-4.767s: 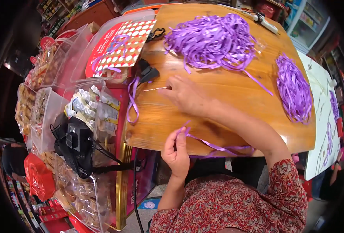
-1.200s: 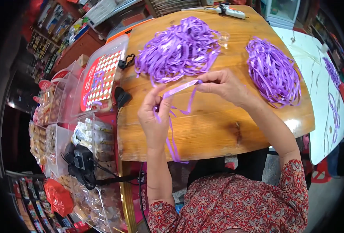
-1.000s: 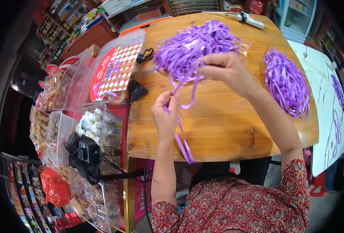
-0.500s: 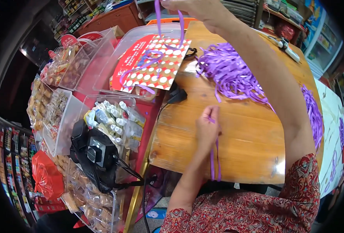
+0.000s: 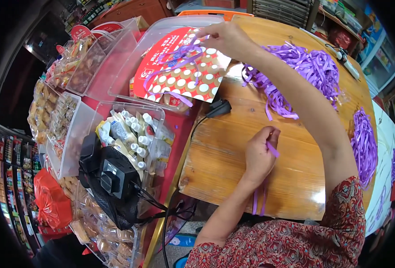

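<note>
My left hand (image 5: 260, 155) is closed around a purple ribbon (image 5: 272, 149) above the wooden table. An end pokes out by the thumb, and two strands hang below the wrist. My right hand (image 5: 231, 41) reaches across to the far left, fingers apart over loose purple ribbons (image 5: 179, 57). Those ribbons lie on a red card with white dots (image 5: 184, 82), which rests over a clear plastic bin. A large heap of purple ribbons (image 5: 311, 73) is on the table, partly behind my right forearm.
Another purple ribbon bundle (image 5: 364, 149) lies at the table's right edge. Left of the wooden table (image 5: 233, 174) are a bin of white-capped pouches (image 5: 133, 134), a black device with cables (image 5: 115, 178), packaged snacks (image 5: 112, 239) and a red bag (image 5: 52, 198). A black object (image 5: 218, 108) sits by the card.
My right hand has come down from above the card, lowering the ribbon onto it. My left hand has moved right and slightly nearer the body, still holding its ribbon. The view has shifted slightly.
</note>
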